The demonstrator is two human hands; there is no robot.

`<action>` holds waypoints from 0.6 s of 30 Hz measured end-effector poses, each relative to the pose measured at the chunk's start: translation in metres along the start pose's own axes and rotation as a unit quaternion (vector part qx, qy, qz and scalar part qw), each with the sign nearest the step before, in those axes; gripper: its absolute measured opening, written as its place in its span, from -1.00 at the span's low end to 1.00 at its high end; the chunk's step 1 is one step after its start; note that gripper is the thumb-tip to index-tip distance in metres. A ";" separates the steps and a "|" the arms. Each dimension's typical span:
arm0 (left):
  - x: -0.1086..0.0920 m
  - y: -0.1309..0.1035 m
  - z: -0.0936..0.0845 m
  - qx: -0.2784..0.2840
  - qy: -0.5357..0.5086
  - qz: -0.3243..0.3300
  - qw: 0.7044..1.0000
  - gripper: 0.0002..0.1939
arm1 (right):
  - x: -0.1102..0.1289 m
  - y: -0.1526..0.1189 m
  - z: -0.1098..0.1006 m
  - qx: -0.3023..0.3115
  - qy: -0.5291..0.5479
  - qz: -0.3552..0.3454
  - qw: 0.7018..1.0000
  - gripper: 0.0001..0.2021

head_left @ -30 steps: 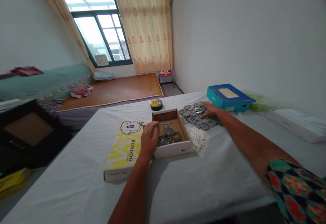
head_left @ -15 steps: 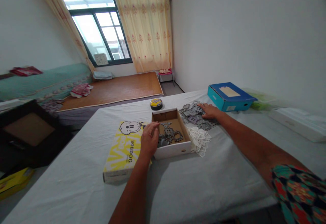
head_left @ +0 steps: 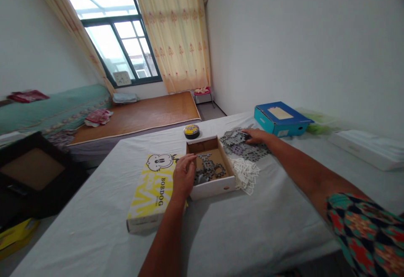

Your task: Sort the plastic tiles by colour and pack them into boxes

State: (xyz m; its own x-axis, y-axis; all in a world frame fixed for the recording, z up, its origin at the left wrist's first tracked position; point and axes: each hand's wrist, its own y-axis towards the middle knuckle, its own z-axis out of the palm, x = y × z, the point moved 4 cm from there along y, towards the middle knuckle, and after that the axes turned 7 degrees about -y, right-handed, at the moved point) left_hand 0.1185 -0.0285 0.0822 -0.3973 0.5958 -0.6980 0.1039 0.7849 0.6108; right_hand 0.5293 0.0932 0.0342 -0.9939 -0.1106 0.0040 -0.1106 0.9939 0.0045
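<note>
We have our right hand (head_left: 257,136) at the heap of grey cut-out pieces (head_left: 252,154), fingers bent; we cannot tell whether they pinch one; our left hand (head_left: 184,172) rests at the left wall of the open box (head_left: 217,185), fingers loosely curved, any grip hidden; we judge this as handling the heap while steadying the box; a lift would call for fingertips closing under a piece's edge; more grey pieces (head_left: 210,168) lie inside the box; white pieces (head_left: 247,174) fan against its right side; beyond, a round tin (head_left: 191,131) and blue box (head_left: 280,113) stand on the surface (head_left: 252,230).
</note>
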 end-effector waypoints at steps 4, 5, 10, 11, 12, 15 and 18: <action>0.000 0.000 0.000 -0.002 -0.003 -0.002 1.000 -0.74 | 0.001 -0.007 0.008 -0.022 -0.038 0.043 0.998 -0.31; 0.000 0.000 0.000 -0.001 -0.005 -0.002 1.000 -0.74 | 0.000 -0.008 0.009 -0.020 -0.043 0.048 0.998 -0.31; -0.001 0.001 -0.001 0.003 -0.008 0.000 1.000 -0.74 | -0.009 -0.008 0.010 -0.003 -0.007 0.037 0.999 -0.24; -0.001 0.001 -0.001 0.003 -0.007 0.000 1.000 -0.74 | -0.011 -0.008 0.010 -0.007 0.001 0.039 0.999 -0.24; 0.000 0.001 -0.001 0.003 -0.006 0.000 1.000 -0.74 | -0.012 -0.008 0.010 -0.017 0.010 0.044 0.999 -0.25; 0.000 0.000 0.000 0.000 -0.001 0.003 1.000 -0.74 | -0.015 -0.013 0.010 -0.056 0.025 0.069 0.996 -0.32; 0.001 0.000 0.000 -0.001 0.001 0.003 1.000 -0.74 | -0.015 -0.021 0.013 -0.084 0.024 0.095 0.992 -0.39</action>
State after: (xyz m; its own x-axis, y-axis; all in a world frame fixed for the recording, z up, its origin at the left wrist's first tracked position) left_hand 0.1182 -0.0281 0.0820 -0.3976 0.6010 -0.6933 0.1043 0.7803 0.6166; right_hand 0.5469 0.0738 0.0214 -0.9949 0.0737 0.0682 0.0841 0.9827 0.1650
